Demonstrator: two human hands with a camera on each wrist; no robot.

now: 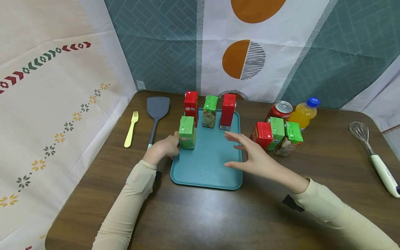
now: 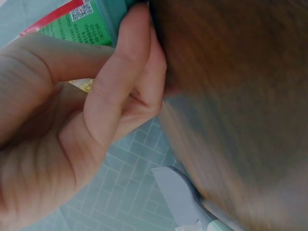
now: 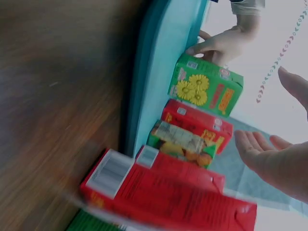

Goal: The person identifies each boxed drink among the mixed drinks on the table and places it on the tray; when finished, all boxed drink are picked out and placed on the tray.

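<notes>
Here a green carton (image 1: pixel 187 134) stands beside the left hand (image 1: pixel 168 146)

Head view above table (image 1: pixel 187 222), facing forward-down, 2 close, sideways wrist views, tray (image 1: pixel 206 170) shared by all 3

Over the link I see a teal tray (image 1: pixel 206 166); from its middle, a green box (image 1: pixel 187 133) printed with yellow flowers at ten o'clock, red boxes (image 1: pixel 191 106) at eleven and one, a blue-capped orange bottle (image 1: pixel 301 113) at two.
</notes>
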